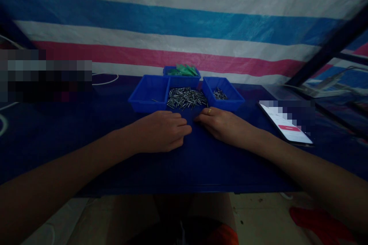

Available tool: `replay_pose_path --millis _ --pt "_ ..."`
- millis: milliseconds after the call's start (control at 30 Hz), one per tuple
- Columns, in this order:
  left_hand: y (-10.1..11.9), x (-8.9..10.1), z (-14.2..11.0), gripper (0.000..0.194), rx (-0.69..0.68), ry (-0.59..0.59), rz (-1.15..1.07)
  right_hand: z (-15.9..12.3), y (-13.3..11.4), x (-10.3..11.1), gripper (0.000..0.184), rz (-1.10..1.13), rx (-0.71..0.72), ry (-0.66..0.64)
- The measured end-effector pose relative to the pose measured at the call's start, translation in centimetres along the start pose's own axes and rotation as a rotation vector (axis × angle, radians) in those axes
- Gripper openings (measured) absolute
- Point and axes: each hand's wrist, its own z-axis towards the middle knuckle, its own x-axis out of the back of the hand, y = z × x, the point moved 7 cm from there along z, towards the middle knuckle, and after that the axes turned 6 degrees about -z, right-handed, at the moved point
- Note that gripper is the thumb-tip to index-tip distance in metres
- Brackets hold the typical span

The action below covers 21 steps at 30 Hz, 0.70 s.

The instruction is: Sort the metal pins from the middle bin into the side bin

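Note:
My left hand (162,132) rests on the blue table with its fingers curled in a loose fist. What it holds, if anything, is hidden. Opposite it, my right hand (221,124), with a ring on one finger, has its fingers bent together near the tabletop, and their tips are too dark to show a held thing. Just beyond both hands lies a loose pile of thin metal pins (186,98), like nails or rivets. A blue bin (149,103) left of the pile has a pin or so in it. The right blue bin (227,104) contains some pins.
Behind the pile stands a third blue bin (182,81) with green packets (185,69). A lit phone (287,126) lies to the right. A white cable (106,78) runs at the back left. Striped sheeting (184,18) hangs behind the table (184,172).

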Motion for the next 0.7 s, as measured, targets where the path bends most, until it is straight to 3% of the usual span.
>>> replay_pose_path --millis 400,700 --pt "-1.0 -0.3 -0.1 0.011 0.110 -0.003 0.022 -0.2 -1.9 0.5 0.019 0.125 0.141 -0.005" --pt "-2.0 -0.8 -0.3 0.017 0.254 -0.042 0.000 -0.4 -3.0 1.4 0.021 0.165 0.221 0.095"
